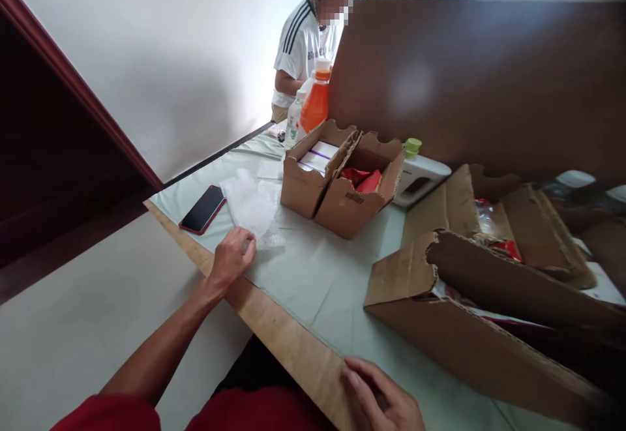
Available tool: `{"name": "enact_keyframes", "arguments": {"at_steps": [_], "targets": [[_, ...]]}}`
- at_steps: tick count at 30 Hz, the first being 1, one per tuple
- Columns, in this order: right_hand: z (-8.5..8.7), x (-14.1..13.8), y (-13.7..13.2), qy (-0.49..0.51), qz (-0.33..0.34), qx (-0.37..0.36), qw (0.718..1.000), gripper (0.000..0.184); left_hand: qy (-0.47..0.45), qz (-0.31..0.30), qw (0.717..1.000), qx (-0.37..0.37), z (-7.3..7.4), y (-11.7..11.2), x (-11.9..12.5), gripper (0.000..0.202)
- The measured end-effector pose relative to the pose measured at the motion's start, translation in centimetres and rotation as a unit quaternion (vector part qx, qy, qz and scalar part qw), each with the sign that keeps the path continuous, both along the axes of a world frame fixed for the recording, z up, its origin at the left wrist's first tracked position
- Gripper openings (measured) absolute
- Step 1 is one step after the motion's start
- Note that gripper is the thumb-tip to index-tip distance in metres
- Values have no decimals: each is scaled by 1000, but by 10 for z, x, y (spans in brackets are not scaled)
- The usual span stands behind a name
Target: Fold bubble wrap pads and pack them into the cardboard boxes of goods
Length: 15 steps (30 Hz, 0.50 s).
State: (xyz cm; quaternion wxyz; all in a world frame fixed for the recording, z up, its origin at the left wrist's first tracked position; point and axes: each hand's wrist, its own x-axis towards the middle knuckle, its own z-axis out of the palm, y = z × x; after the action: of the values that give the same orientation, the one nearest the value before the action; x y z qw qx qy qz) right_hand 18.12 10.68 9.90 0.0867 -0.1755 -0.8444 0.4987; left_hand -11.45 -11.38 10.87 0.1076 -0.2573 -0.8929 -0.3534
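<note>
My left hand rests at the table's front edge, fingers curled in against the near end of the white bubble wrap. What its fingers hold, if anything, is hidden. A phone with a red case edge lies face up beyond that hand, to the left. Lower in the picture, my right hand lies on the wooden edge, loosely bent, with a gap between thumb and fingers and nothing in it. Nearest to it is a long cardboard box on the right.
Two smaller cardboard boxes stand mid-table: one with white cartons, one with a red packet. Behind them are an orange bottle and a clear bottle. A brown partition bounds the table. Another person stands beyond.
</note>
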Motion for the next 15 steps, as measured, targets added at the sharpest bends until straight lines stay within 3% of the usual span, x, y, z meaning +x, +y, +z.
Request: {"name": "enact_keyframes", "arguments": {"at_steps": [5,9,12,15], "targets": [[7,-37,-12,-16,-81,-260,962,56,-27,-91,994,58,16,20,79,11],[9,-53,-18,-5,-109,-370,922,80,-93,-191,971,110,11,41,139,10],[4,-53,-21,-7,-82,-354,931,88,-143,-279,942,118,1,49,166,9],[-6,-47,-18,-25,-131,-251,959,80,-173,-342,915,127,-7,48,175,21]]}}
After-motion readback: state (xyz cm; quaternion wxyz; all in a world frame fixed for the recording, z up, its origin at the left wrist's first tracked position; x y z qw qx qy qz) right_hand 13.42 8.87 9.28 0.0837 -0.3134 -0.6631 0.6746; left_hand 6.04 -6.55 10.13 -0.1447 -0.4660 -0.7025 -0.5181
